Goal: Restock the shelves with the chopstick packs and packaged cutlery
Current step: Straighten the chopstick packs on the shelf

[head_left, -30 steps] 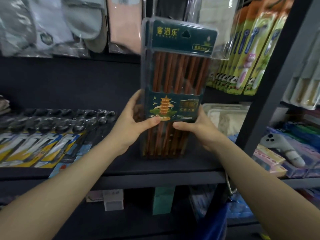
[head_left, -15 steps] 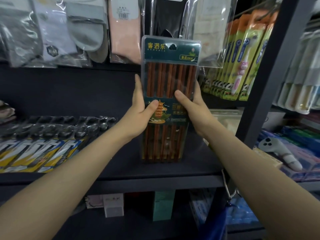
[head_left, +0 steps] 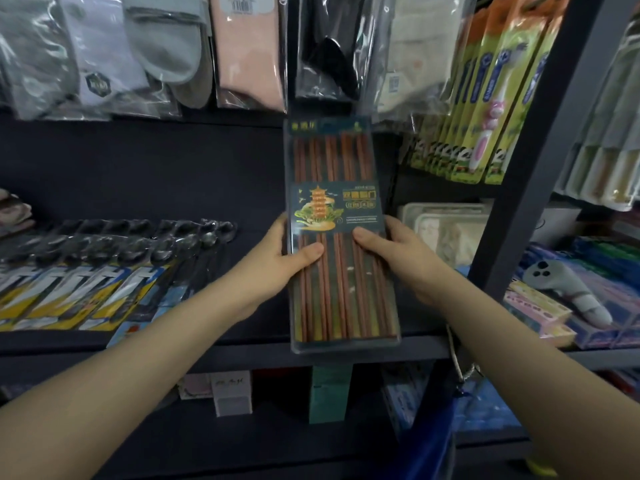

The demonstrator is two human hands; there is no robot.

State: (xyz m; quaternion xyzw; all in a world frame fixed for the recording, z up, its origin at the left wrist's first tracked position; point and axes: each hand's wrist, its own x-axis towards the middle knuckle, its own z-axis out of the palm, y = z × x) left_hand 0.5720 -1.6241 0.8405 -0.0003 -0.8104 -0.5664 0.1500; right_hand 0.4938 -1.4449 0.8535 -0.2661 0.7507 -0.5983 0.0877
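Above the dark shelf [head_left: 214,344], in the head view, a clear plastic pack of reddish-brown wooden chopsticks with a dark green label [head_left: 337,237] is held tilted back, its lower edge at the shelf's front lip. It is pinched at mid-height by both grips: the left hand [head_left: 277,261] and the right hand [head_left: 398,258], each with a thumb on the front face. Packaged black spoons on yellow cards [head_left: 104,268] lie to the left on the same shelf.
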